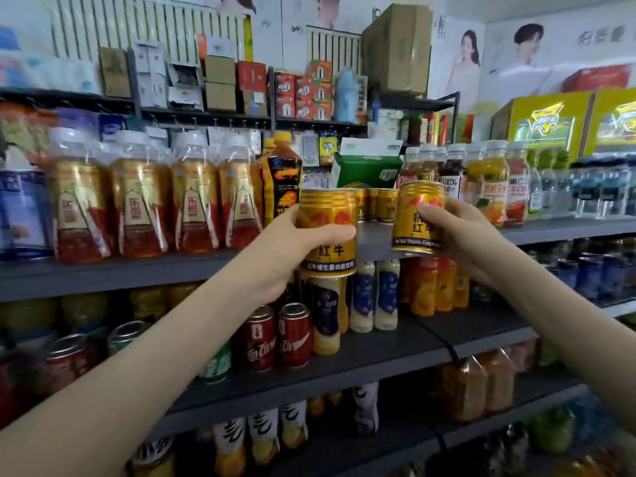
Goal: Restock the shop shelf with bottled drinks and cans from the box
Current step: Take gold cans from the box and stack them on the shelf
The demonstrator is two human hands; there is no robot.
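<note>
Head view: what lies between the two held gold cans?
Bare grey shelf, with more gold cans standing at its back, seen in the head view.

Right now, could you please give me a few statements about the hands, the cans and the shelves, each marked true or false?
1. The left grip holds a gold can. True.
2. The right grip holds a bottle. False: it holds a second gold can.
3. More gold cans stand at the back of the shelf, seen between the two held ones. True.
4. The red cans stand on that same shelf. False: they stand on the lower shelf.
</note>
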